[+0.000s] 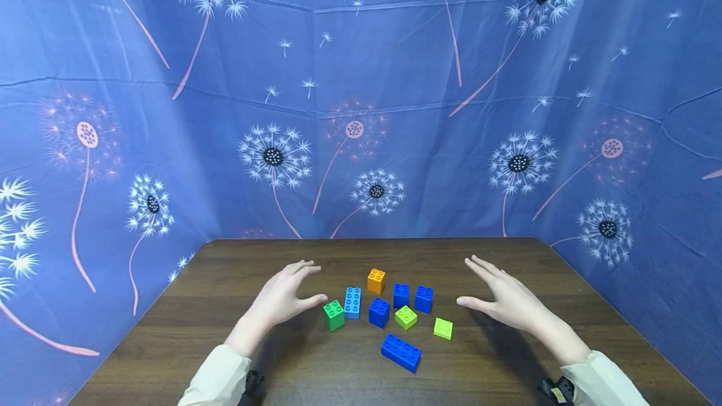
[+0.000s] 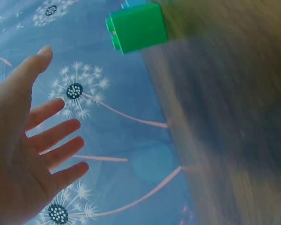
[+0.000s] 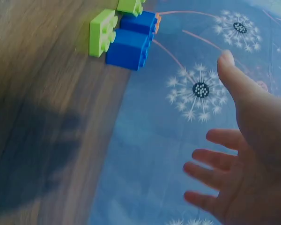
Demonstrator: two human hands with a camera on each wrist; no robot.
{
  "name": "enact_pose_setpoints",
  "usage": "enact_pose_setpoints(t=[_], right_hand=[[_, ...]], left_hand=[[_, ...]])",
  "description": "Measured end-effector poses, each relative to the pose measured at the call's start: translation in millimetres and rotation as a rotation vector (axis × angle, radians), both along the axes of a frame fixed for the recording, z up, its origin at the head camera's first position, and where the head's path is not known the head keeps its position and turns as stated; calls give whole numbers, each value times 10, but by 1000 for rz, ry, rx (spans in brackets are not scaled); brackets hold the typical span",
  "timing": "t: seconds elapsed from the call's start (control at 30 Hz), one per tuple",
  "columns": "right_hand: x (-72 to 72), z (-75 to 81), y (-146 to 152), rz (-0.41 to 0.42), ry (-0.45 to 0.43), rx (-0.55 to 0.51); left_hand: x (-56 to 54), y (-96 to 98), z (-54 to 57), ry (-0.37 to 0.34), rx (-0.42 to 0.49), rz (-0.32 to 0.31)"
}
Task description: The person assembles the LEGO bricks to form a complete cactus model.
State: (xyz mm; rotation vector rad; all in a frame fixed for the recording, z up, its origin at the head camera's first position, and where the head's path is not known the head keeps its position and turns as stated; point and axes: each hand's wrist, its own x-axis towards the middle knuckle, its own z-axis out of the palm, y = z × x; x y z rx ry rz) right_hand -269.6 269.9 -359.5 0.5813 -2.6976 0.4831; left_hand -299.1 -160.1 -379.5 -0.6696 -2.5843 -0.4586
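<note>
Several toy bricks lie in a cluster mid-table: a green cube (image 1: 334,315), a light blue brick (image 1: 352,302), an orange cube (image 1: 376,281), three dark blue cubes (image 1: 402,295), a lime cube (image 1: 405,317), a flat lime plate (image 1: 443,328) and a long dark blue brick (image 1: 400,352). My left hand (image 1: 284,296) hovers left of the green cube (image 2: 138,26), fingers spread, holding nothing. My right hand (image 1: 502,296) hovers right of the cluster, also spread and empty. In the right wrist view the lime plate (image 3: 103,33) and a dark blue cube (image 3: 129,47) show.
The bricks sit on a dark wooden table (image 1: 316,381) with rounded far corners. A blue cloth backdrop with dandelion print (image 1: 361,111) encloses the table at the back and both sides. Both forearms wear pale sleeves.
</note>
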Motion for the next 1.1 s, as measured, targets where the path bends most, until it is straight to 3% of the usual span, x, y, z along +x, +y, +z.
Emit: enact_pose_setpoints(t=[0.17,0.47,0.7,0.8,0.93,1.1], right_hand=[[-11,-20,-83,46,14,-58],[-2,-35,-255,105,88,-83],[-23,-93,-394,169,146,-90],[-19,-111,-458,201,156,-96],[2,-123,-533,231,110,-93],[19,-159,-616,268,49,-75]], left_hand=[[-37,131,24,-87,59,-26],[-156,295,11,-167,93,-139],[-208,382,-1,-273,182,-222],[-227,408,-20,-287,190,-256],[-261,448,-50,-269,175,-315],[-311,516,-65,-389,214,-344]])
